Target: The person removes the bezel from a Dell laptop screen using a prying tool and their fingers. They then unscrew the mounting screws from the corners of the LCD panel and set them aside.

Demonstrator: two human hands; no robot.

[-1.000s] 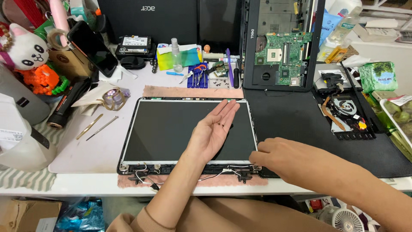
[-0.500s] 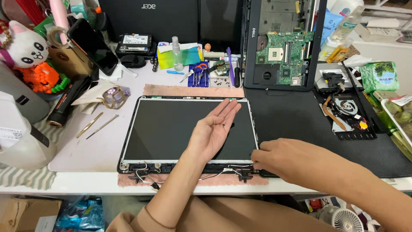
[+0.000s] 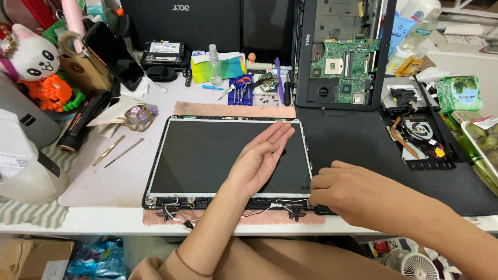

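Laptop screen panel (image 3: pixel 207 155) is laid flat, glass up, on a pink cloth (image 3: pixel 228 110) at front-centre of the white worktop (image 3: pixel 93 181). Left hand (image 3: pixel 259 158) is rested palm-up on the panel's right half — fingers straight, together, nothing gripped. Right hand (image 3: pixel 345 189) is placed at the panel's lower-right corner, by the hinge & loose cables (image 3: pixel 259 210); fingers are curled down, but whether anything is pinched can't be told. A black mat (image 3: pixel 363 140) is seen to the right, w/ an opened laptop base (image 3: pixel 342 52) behind it.

green motherboard (image 3: pixel 346 61) | cooling fan (image 3: pixel 418 130) | spray bottle (image 3: pixel 214 65) | plush toy (image 3: pixel 31 54)
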